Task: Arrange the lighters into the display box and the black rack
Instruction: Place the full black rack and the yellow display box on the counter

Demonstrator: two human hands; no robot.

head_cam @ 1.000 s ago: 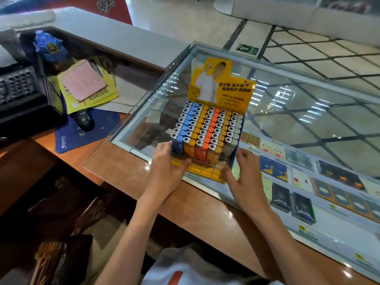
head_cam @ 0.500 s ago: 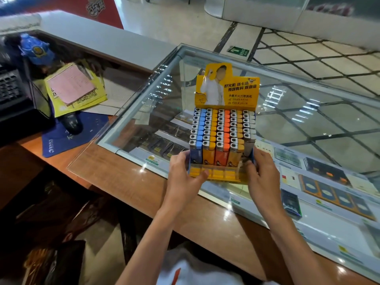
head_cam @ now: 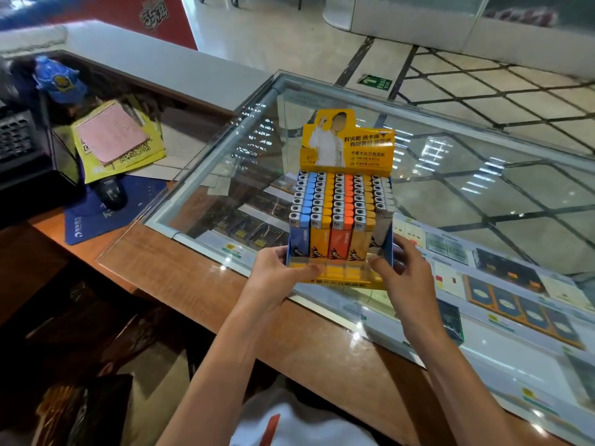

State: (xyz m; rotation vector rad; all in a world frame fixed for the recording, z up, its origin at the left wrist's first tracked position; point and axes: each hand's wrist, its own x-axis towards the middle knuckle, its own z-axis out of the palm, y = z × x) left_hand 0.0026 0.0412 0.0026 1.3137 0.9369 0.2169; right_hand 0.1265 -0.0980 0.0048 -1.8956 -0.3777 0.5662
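Note:
A yellow display box [head_cam: 346,278] with a tall printed back card stands in the middle of the head view, held just above the glass counter's near edge. It is packed with upright lighters [head_cam: 335,217] in blue, yellow, orange and grey rows. My left hand [head_cam: 277,272] grips its lower left corner, thumb across the front lip. My right hand [head_cam: 402,275] grips the lower right corner the same way. No black rack is in view.
The glass counter [head_cam: 467,188] covers cigarette packs [head_cam: 515,304] below. A wooden ledge [head_cam: 199,284] runs along its near side. To the left lie a blue mouse pad [head_cam: 90,220] with a mouse [head_cam: 112,193], yellow and pink papers [head_cam: 112,136] and a keyboard [head_cam: 14,140].
Both hands have lifted the box of lighters off the glass and brought it toward me, and its face now stands more upright. The grip on its two lower corners has stayed.

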